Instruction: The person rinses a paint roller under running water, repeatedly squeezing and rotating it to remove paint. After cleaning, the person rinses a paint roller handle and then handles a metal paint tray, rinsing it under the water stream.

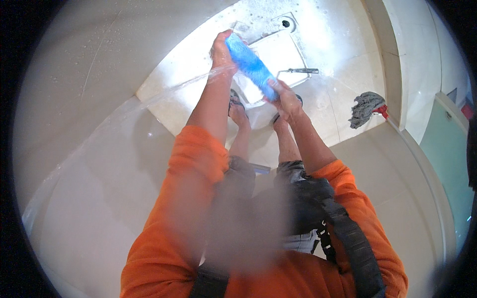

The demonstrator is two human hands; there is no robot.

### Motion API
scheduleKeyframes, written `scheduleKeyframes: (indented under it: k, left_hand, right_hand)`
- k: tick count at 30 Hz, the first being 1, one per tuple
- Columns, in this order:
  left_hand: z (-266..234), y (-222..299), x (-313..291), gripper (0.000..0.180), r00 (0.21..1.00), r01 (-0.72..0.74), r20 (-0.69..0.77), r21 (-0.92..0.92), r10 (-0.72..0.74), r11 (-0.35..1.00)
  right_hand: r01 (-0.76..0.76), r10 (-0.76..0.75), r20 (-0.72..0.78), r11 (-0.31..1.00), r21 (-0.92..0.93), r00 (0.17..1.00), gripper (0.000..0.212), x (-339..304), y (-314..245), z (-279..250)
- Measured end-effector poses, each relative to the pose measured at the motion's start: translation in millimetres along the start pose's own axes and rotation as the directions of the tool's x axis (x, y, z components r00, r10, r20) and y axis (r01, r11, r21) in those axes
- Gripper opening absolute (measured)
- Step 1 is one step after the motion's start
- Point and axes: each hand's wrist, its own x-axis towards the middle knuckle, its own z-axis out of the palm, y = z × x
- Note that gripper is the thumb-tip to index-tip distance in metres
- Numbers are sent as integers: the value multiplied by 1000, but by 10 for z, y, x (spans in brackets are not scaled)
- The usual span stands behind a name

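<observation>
A rolled blue cloth (251,65) is stretched between both hands above a wet white floor. My left hand (221,51) grips its upper end, and my right hand (285,97) grips its lower end. Both forearms reach forward out of orange sleeves. Below the cloth lies a white rectangular basin or tray (278,54) on the floor. My feet in sandals (237,107) stand just behind it.
A floor drain (285,23) sits in the soapy wet floor ahead. A metal tap or handle (300,71) sticks out to the right of the tray. A grey mop head (366,108) lies at the right by a wall ledge. A clear plastic sheet (124,114) slants across the left.
</observation>
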Motion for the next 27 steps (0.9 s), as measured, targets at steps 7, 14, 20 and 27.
scheduleKeyframes:
  k: [7,14,20,27]
  left_hand:
    - [190,-154,-1031,23,960,-244,28,573,279,783]
    - [-288,149,-1171,64,976,204,-40,503,-213,840]
    - [-335,393,-1036,67,955,-39,58,997,-292,68]
    - [-524,-97,-1092,49,991,-96,118,956,65,-277]
  right_hand:
    - [-148,38,173,716,682,984,58,402,-121,745]
    - [0,7,-18,940,342,1000,46,70,-336,1191]
    - [29,-49,-79,970,-242,996,56,148,-101,1236]
    - [-87,-145,-238,656,-750,960,42,813,39,1302]
